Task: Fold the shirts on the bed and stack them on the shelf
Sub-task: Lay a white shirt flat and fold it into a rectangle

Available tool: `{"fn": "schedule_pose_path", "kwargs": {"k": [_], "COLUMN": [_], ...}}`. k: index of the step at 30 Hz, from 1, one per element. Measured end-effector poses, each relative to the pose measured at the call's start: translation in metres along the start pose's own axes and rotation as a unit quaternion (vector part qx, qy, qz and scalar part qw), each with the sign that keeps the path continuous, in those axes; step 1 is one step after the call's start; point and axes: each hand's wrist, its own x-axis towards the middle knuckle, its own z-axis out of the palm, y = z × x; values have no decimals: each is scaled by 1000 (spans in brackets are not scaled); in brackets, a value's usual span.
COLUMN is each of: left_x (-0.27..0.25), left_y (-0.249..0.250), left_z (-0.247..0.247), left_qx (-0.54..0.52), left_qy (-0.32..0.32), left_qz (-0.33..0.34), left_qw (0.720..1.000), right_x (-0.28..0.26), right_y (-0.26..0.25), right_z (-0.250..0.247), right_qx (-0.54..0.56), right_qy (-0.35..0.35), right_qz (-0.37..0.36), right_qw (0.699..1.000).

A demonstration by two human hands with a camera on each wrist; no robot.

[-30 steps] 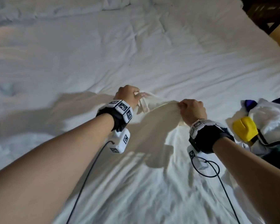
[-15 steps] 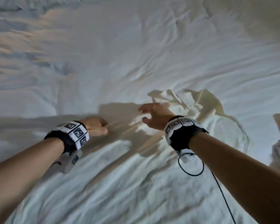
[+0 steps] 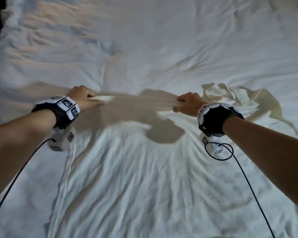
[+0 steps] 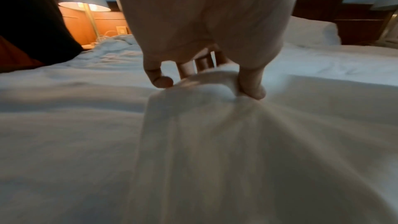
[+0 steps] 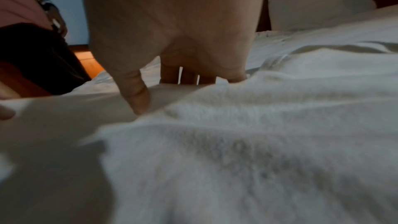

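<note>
A white shirt (image 3: pixel 136 177) lies spread on the bed, its far edge stretched between my two hands. My left hand (image 3: pixel 93 101) pinches the left end of that edge; in the left wrist view the cloth (image 4: pixel 204 125) fans out from under my left hand (image 4: pixel 206 81). My right hand (image 3: pixel 181 104) grips the right end of the edge, fingers curled into the fabric. In the right wrist view my right hand (image 5: pixel 172 84) has its fingers dug into the shirt (image 5: pixel 258 142). Beyond the right hand a bunched part of the shirt (image 3: pixel 234 98) lies crumpled.
The bed's white sheet (image 3: pixel 144 40) spreads wrinkled all around. A pillow (image 4: pixel 312 31) and dark headboard (image 4: pixel 355 14) stand at the far end. A lit lamp (image 4: pixel 86 8) sits on a bedside table at the left. Wrist-camera cables trail from both wrists.
Both hands let go of the bunched shirt end, moved left and apart, then closed on the shirt's far edge and pulled it taut. The pile of clothes at right left the view.
</note>
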Motion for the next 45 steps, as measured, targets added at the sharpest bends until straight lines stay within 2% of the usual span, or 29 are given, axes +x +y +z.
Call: {"fn": "schedule_pose_path", "kwargs": {"k": [3, 5, 7, 8, 10, 13, 16, 19, 23, 26, 28, 30, 33, 36, 39, 41, 43, 45], "left_x": [-2, 1, 6, 8, 12, 13, 17, 25, 31, 31, 34, 36, 35, 30, 23, 21, 21, 22], "left_y": [-12, -16, -16, -17, -23, -31, -33, -35, -42, -46, -48, -44, -25, 20, 93, 147, 195, 229], "left_z": [-6, -7, -3, 0, 5, 4, -7, -18, -17, -12, -10, -7, 6, 23, 42, 59, 76, 91], "left_qx": [-20, -43, -77, -103, -147, -145, -134, -179, -225, -236, -252, -229, -159, -96, -107, -132, -134, -100], "left_qy": [25, 86, 149, 158, 126, 16, -12, 10, 90, 85, 113, 154, 173, 165, 163, 128, 81, 60], "left_qz": [-28, -21, -16, -25, -73, -126, -135, -140, -159, -153, -163, -171, -172, -123, 24, 120, 183, 207], "left_qw": [999, 995, 986, 982, 978, 981, 982, 974, 957, 956, 947, 946, 957, 974, 980, 976, 971, 971], "right_x": [6, 9, 13, 15, 17, 22, 35, 49, 73, 79, 81, 80, 69, 44, 17, -1, -14, -21], "right_y": [-2, -4, -7, -10, -18, -35, -57, -77, -79, -76, -76, -78, -76, -48, 7, 45, 80, 110], "right_z": [-2, -3, 0, 4, 10, 17, 21, 19, 18, 21, 22, 23, 25, 15, -8, -24, -37, -47], "right_qx": [40, 59, 36, 15, -11, -9, 23, 50, 63, 46, 49, 56, 35, -29, -68, -86, -106, -105], "right_qy": [79, 124, 125, 115, 95, 76, 48, 31, 128, 109, 121, 139, 138, 156, 203, 227, 216, 189], "right_qz": [15, 35, 59, 65, 65, 48, 7, -21, -5, 0, 13, 30, 33, 34, 88, 142, 202, 234], "right_qw": [996, 990, 990, 991, 993, 996, 999, 998, 990, 993, 991, 988, 989, 987, 973, 960, 949, 948]}}
